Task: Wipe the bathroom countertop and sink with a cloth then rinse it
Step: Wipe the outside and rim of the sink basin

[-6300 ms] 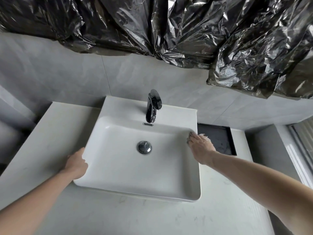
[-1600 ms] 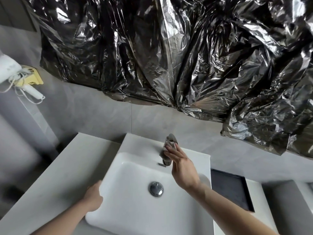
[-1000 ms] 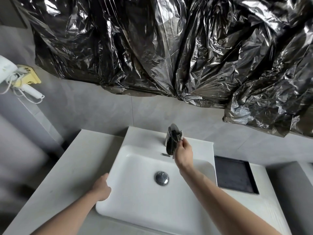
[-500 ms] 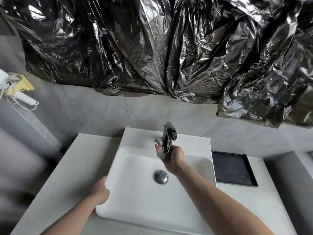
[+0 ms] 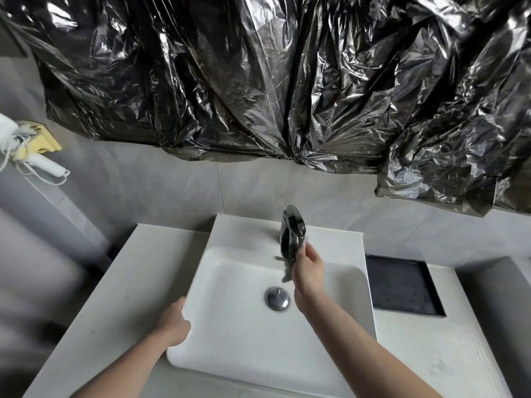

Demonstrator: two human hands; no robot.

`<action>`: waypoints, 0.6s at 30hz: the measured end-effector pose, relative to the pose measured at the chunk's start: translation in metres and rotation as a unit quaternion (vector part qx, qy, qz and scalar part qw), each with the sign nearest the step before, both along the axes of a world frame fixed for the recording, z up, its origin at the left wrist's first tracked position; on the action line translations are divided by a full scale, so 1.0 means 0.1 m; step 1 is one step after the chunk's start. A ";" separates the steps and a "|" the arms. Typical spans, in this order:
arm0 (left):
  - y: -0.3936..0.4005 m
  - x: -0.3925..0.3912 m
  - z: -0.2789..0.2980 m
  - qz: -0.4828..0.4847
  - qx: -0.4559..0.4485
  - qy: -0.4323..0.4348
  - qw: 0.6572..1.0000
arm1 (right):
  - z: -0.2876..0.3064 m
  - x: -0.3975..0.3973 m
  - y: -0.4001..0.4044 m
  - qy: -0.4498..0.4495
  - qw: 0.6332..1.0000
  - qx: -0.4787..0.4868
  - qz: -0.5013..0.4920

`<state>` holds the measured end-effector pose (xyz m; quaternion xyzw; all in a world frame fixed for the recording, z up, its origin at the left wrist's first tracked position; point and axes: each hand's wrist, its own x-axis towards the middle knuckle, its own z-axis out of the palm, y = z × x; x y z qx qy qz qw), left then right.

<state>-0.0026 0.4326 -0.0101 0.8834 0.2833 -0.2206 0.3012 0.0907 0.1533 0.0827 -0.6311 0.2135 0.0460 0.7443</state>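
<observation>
right hand [image 5: 307, 271] pinches cloth [image 5: 286, 275] against tap [image 5: 291, 231] just ahead of its fingers, likely wiping the spout. left hand [image 5: 173, 323] grips sink [image 5: 235, 340] rim, bracing.

Views: one camera only, worn on the person's head.
Position: it is sitting above and in front of the sink [image 5: 230, 334], over the near edge of the worktop [image 5: 120, 282].
Facing: it is looking forward and down, taking in the basin and the grey wall [image 5: 143, 185] behind it.
Nearness: it is staying close; both forearms are entering from the bottom edge, the left hand [image 5: 172, 326] at the sink's left rim, the right hand [image 5: 307, 271] with the cloth [image 5: 286, 272] at the faucet [image 5: 291, 231] near mid-frame.
Lens: the wide angle is bowing the worktop edges.
Upper frame: black plastic sheeting [image 5: 258, 81] is filling it.
Right side: a dark recessed tray [image 5: 402, 288] is showing.
</observation>
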 end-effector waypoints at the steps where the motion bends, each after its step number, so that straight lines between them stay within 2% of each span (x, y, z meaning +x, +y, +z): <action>1: -0.01 0.00 0.01 0.000 0.002 0.000 1.000 | -0.02 0.04 -0.01 -0.043 0.995 -0.087 0.024; 4: -0.03 -0.01 0.05 -0.001 0.006 -0.001 1.000 | -0.12 0.06 0.02 -0.138 0.933 -0.303 0.137; 6: -0.05 -0.03 0.09 -0.002 0.007 -0.001 1.000 | -0.19 -0.04 0.02 -0.184 0.889 -0.381 0.178; 8: -0.09 -0.04 0.14 -0.011 0.008 0.002 1.000 | -0.26 -0.15 -0.07 -0.240 0.828 -0.455 0.224; 10: -0.11 -0.05 0.18 -0.022 0.013 0.016 1.000 | -0.26 -0.25 -0.24 -0.250 0.778 -0.502 0.282; 13: -0.07 0.00 0.23 -0.026 0.005 0.037 0.999 | -0.16 -0.33 -0.49 -0.252 0.743 -0.516 0.345; 15: -0.08 0.10 0.33 -0.047 0.015 0.042 0.998 | -0.04 -0.38 -0.64 -0.242 0.740 -0.507 0.369; 16: -0.14 0.16 0.41 -0.068 0.026 0.033 0.997 | 0.03 -0.41 -0.71 -0.241 0.758 -0.479 0.372; 18: -0.38 0.34 0.63 -0.107 0.041 -0.045 0.992 | 0.19 -0.47 -0.83 -0.202 0.831 -0.383 0.350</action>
